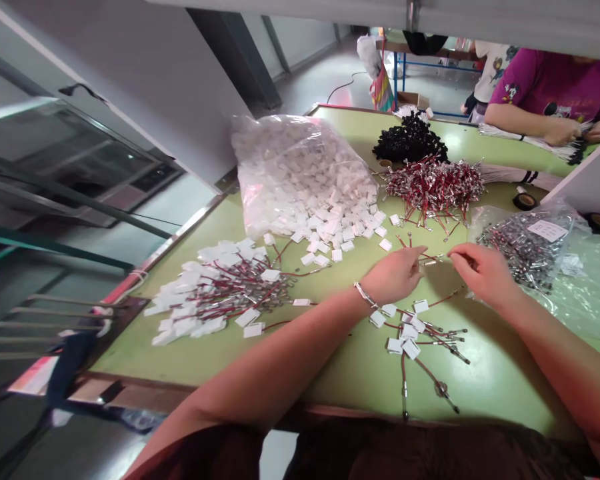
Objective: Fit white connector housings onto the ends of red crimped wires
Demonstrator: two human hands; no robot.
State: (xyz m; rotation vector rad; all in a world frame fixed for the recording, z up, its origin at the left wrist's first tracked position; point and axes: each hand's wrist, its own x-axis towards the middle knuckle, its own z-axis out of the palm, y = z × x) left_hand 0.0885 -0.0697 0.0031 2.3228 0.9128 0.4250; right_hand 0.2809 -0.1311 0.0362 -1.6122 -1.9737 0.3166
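Short red wires with metal ends [434,259] stick out from the closed fingers of my left hand [393,275], which wears a bracelet on its wrist. Just to the right, my right hand [483,270] is pinched, its fingertips close to those wire ends; what it grips is too small to make out. Below both hands lie several red wires with white plastic housings [410,333], their metal ends pointing mostly right. A large heap of similar wires with white housings [220,287] rests to the left. Loose white housings [337,230] spill from a clear bag [300,160].
Behind my hands sits a pile of red wires with metal terminals [435,187], with a black heap [410,140] beyond. A bag of metal-ended parts [525,243] and a tape roll [524,201] lie right. Across the green table [330,380], a person in purple [570,83] handles white wires.
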